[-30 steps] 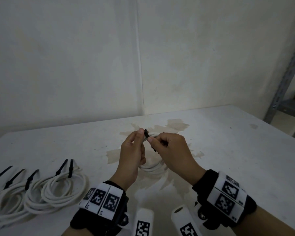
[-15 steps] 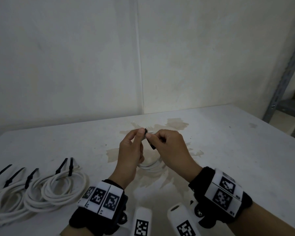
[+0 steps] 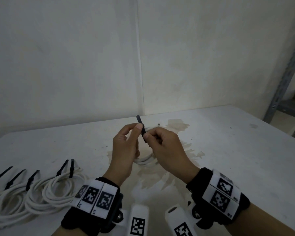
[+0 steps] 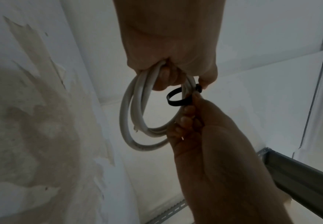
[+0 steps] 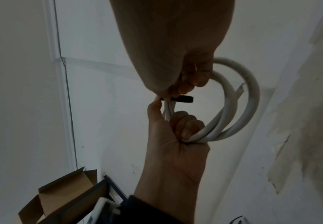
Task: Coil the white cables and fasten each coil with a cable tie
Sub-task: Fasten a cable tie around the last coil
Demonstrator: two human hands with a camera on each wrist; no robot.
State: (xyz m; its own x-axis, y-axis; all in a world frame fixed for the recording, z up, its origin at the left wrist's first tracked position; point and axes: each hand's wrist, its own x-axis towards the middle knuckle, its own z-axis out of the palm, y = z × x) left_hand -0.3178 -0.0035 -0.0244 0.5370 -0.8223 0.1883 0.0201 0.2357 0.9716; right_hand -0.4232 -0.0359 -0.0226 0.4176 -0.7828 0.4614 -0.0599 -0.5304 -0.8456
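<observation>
I hold a small white cable coil [image 3: 145, 162] above the stained table [image 3: 228, 150], mid-view. A black cable tie [image 3: 142, 127] is looped round its strands; the tail pokes up past my left thumb. My left hand [image 3: 134, 128] curls its lower fingers round the coil [image 5: 239, 106] and pinches the tie at the top. My right hand [image 3: 149, 134] pinches the tie from the other side. In the left wrist view the tie loop [image 4: 175, 98] still stands loosely off the coil [image 4: 130, 121].
Several tied white coils [image 3: 54, 189] with black tie tails lie at the table's front left. A grey metal shelf post [image 3: 286, 74] stands at the right. An open cardboard box [image 5: 64, 189] shows in the right wrist view. The wall is close behind.
The tie's tail now sticks out higher above my left thumb than before. Both hands have stayed close together over the same spot.
</observation>
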